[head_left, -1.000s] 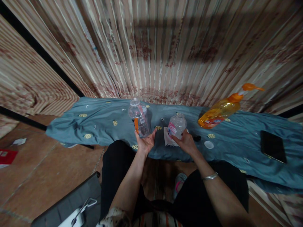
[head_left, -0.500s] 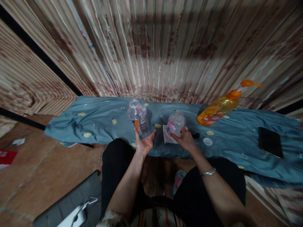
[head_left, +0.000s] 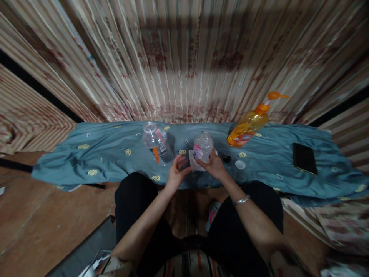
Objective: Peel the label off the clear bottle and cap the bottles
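Note:
My right hand (head_left: 212, 164) is wrapped round a small clear plastic bottle (head_left: 204, 145) with a pink and white label and no cap. The bottle stands on or just above a pale cloth (head_left: 192, 163); the contact is hidden. My left hand (head_left: 178, 171) holds nothing, its fingers apart, between the two bottles. To its left a larger clear plastic bottle (head_left: 155, 140), open at the neck and with an orange mark on its label, stands on the blue cover (head_left: 115, 157). A black cap-like thing (head_left: 227, 159) and a round white lid (head_left: 240, 165) lie right of my right hand.
An orange pump bottle (head_left: 248, 127), part filled with yellow-orange liquid, stands at the back right. Farther right lies a dark flat phone-like thing (head_left: 305, 158). A striped curtain (head_left: 178, 77) hangs close behind the cover. My knees are at its front edge.
My left hand has left the larger bottle and moved right, toward the small bottle. My right hand still grips the small bottle. The camera view has shifted to the right.

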A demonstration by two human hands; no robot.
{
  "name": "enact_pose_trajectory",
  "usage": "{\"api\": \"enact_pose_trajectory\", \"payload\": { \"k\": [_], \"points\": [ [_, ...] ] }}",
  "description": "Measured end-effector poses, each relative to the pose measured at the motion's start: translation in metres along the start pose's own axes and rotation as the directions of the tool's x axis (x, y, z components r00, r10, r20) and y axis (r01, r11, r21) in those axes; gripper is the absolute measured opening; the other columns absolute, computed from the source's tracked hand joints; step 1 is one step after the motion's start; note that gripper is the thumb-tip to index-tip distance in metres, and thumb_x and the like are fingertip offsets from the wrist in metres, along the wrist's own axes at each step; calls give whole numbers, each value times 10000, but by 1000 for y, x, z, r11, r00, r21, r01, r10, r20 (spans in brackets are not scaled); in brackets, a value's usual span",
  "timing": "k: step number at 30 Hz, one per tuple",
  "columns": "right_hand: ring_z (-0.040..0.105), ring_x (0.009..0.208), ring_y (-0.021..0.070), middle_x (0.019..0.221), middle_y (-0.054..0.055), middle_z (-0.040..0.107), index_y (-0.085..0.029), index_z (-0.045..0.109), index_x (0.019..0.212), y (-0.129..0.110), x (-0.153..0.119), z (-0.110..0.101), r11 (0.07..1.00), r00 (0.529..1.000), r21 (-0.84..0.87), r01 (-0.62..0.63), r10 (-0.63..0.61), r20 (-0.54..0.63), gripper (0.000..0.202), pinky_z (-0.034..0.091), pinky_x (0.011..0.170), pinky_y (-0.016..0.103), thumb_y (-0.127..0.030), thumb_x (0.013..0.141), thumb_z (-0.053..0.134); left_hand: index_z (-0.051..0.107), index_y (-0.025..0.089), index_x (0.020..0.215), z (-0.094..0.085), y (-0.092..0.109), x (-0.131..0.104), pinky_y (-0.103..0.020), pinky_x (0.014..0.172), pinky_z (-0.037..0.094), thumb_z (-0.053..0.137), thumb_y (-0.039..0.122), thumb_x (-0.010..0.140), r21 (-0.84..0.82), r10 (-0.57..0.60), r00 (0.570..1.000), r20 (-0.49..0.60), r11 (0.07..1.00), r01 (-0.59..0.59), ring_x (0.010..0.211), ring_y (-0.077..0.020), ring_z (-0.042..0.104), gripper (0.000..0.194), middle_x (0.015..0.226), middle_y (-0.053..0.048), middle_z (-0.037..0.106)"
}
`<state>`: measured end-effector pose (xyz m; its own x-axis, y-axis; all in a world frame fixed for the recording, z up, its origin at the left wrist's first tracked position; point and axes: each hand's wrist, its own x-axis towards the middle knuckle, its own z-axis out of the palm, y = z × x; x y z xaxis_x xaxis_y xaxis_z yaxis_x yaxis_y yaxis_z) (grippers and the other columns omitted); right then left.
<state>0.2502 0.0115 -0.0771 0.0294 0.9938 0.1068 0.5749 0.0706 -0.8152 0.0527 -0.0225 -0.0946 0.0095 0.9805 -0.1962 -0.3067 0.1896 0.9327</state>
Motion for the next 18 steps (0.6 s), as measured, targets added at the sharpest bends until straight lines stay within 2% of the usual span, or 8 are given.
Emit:
{"api": "enact_pose_trajectory", "payload": {
  "k": [2, 4, 6, 9, 12, 15, 18],
  "points": [
    [750, 1116, 350, 1284, 171, 739, -165, 392, 1525, 0, -2, 1, 998, 1000, 63, 5, -5, 1, 923, 599, 962, 503, -409, 747, 824, 422, 252, 1520, 12, -3, 16, -507, 1219, 431, 1000, 258, 505, 125, 96, 994, 52, 987, -101, 1560, -357, 402, 1168, 1656, -186, 424],
    [725, 1184, 343, 1382, 171, 693, -189, 322, 1587, 0, -3, 1, 993, 1000, 113, 29, -30, 8, 997, 580, 1016, 516, -394, 751, 826, 329, 250, 1592, 22, -6, 32, -550, 1293, 294, 1008, 264, 472, 229, 159, 980, 120, 956, -183, 1621, -377, 269, 1311, 1724, -205, 299],
    [694, 1249, 335, 1455, 174, 648, -194, 284, 1619, 1, -4, -2, 987, 997, 146, 65, -69, 29, 1013, 553, 1072, 519, -372, 771, 808, 251, 241, 1632, 30, -11, 43, -569, 1320, 200, 1016, 303, 449, 301, 197, 963, 182, 922, -246, 1640, -398, 196, 1410, 1748, -224, 224],
    [624, 1361, 323, 1534, 178, 586, -179, 313, 1620, 8, -1, -17, 984, 989, 133, 122, -131, 61, 970, 492, 1161, 515, -347, 786, 779, 155, 198, 1656, 37, -17, 54, -556, 1330, 155, 1016, 343, 444, 348, 232, 940, 248, 885, -310, 1637, -406, 199, 1493, 1744, -246, 213],
    [551, 1448, 318, 1580, 166, 548, -190, 408, 1584, 24, 3, -44, 991, 992, 40, 124, -124, 4, 851, 459, 1202, 516, -374, 821, 737, 114, 201, 1657, 40, -21, 59, -544, 1330, 161, 1001, 342, 482, 357, 250, 927, 281, 869, -343, 1622, -380, 254, 1479, 1733, -233, 244],
    [599, 1401, 327, 1504, 159, 625, -196, 502, 1529, 44, 5, -69, 990, 989, -109, 85, -97, -116, 699, 494, 1171, 521, -362, 870, 666, 144, 244, 1647, 40, -21, 61, -545, 1326, 175, 995, 326, 501, 353, 263, 921, 288, 865, -358, 1606, -356, 299, 1430, 1716, -198, 296],
    [638, 1348, 355, 1447, 189, 666, -150, 560, 1472, 59, 5, -79, 954, 982, -297, 40, -92, -164, 637, 511, 1149, 533, -297, 858, 642, 227, 239, 1623, 42, -18, 61, -537, 1319, 202, 996, 307, 507, 343, 270, 922, 276, 869, -357, 1579, -359, 353, 1356, 1686, -189, 355]
  ]
}}
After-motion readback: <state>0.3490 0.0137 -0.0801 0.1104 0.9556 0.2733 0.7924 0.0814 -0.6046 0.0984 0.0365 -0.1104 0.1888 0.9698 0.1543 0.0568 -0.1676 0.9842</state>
